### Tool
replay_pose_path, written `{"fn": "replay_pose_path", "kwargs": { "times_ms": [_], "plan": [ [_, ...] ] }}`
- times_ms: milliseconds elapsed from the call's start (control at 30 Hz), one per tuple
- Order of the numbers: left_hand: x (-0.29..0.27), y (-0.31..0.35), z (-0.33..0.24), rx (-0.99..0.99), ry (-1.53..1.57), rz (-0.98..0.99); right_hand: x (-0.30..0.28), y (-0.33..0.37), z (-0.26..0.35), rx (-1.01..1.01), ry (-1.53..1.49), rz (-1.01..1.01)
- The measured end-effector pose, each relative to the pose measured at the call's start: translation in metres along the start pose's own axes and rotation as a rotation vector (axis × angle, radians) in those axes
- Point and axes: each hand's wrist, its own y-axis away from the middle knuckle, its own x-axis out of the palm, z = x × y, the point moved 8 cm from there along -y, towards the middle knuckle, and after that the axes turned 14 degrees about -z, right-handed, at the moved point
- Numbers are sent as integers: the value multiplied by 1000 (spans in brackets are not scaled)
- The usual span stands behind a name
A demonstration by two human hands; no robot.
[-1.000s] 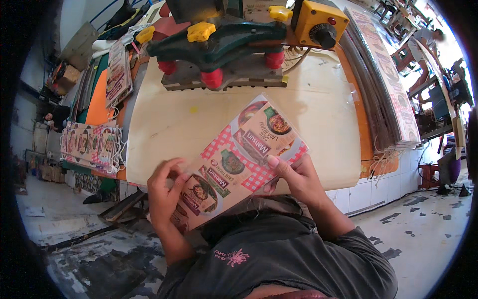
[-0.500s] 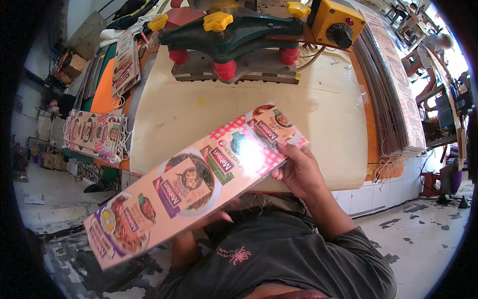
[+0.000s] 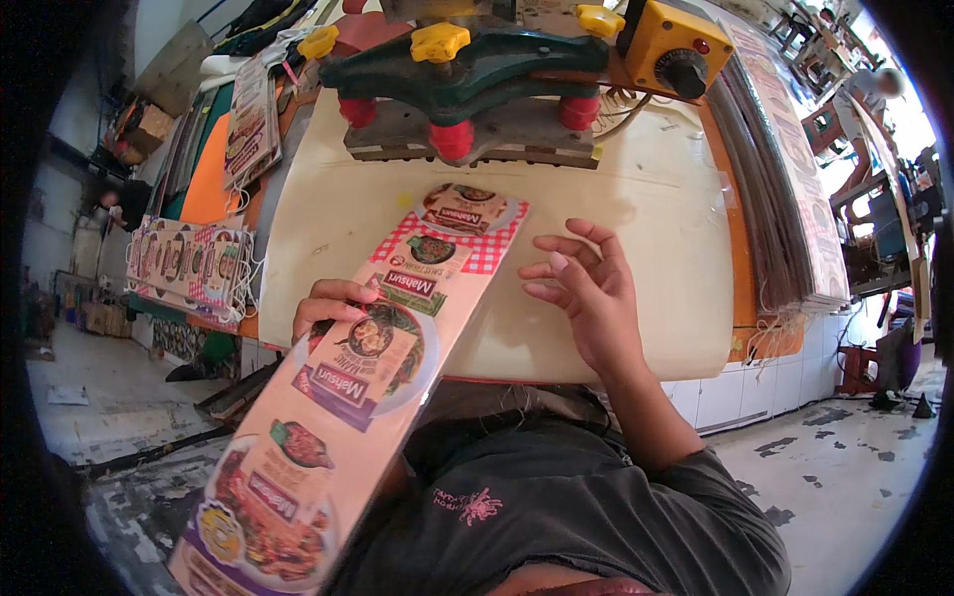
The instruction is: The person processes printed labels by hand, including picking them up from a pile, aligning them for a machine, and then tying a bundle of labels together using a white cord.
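Observation:
A long, glossy printed panel (image 3: 363, 387), pink with food pictures and a red checked band, slants from the cream work surface toward my lap. My left hand (image 3: 333, 303) grips its left edge, the fingers curled over the top and the thumb side hidden beneath. Just right of the panel's upper end, my right hand (image 3: 591, 288) is raised over the work surface, fingers apart and holding nothing. Beyond both hands stands a press (image 3: 462, 74) with a dark green frame, yellow knobs and red feet on a metal bar.
A yellow control box (image 3: 676, 50) with a black dial sits right of the press. A tall stack of similar panels (image 3: 785, 179) lines the right side of the cream work surface (image 3: 656, 248). Corded printed pieces (image 3: 189, 263) hang at the left. Another person is far right.
The panel has swung steeper, its upper end moving left. My right hand has let go of it and opened. My left hand has come up from underneath onto its left edge.

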Motion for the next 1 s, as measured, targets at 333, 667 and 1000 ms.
{"fn": "replay_pose_path", "kwargs": {
  "times_ms": [333,667,1000],
  "plan": [
    [26,9,1,224,-540,235,46,28,5,-1006,1116,338],
    [42,38,9,307,-1072,351,36,12,-20,-1011,1335,314],
    [22,45,39,92,-739,396,33,10,-21,-1037,1296,284]
  ]
}}
